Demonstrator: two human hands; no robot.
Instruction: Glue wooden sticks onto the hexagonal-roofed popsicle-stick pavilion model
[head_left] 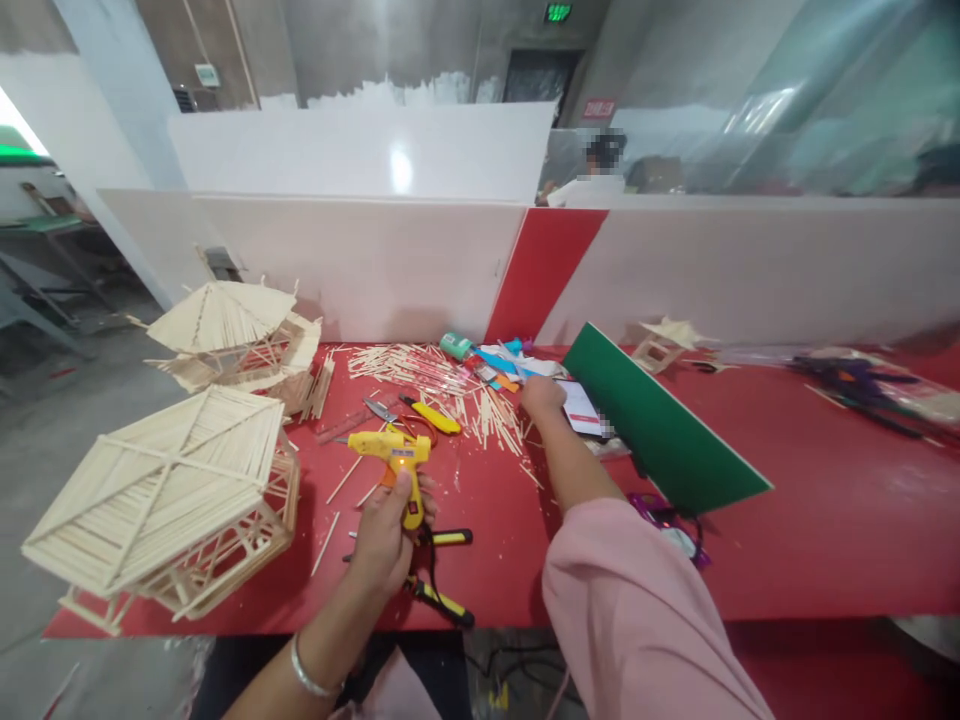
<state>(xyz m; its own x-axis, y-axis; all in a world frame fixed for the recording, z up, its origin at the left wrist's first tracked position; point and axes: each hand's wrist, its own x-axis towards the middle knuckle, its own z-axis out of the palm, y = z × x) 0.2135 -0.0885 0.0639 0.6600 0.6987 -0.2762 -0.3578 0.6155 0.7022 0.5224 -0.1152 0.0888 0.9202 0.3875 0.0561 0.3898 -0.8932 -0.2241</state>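
My left hand (386, 535) is closed around the handle of a yellow glue gun (394, 455), whose nozzle points left above the red table (825, 520). My right hand (541, 395), in a pink sleeve, reaches forward to the far side of the table. Its fingers curl over a blue-and-white item beside a heap of thin wooden sticks (442, 385); whether it grips anything I cannot make out. A phone (583, 410) lies just right of that hand.
Two stick-built pavilion models (165, 500) (232, 335) stand at the table's left end. Yellow-handled pliers (442, 570), a yellow cutter (431, 415), a leaning green board (660, 425) and a small stick model (664, 345) lie about. White partitions rise behind; a person sits beyond them.
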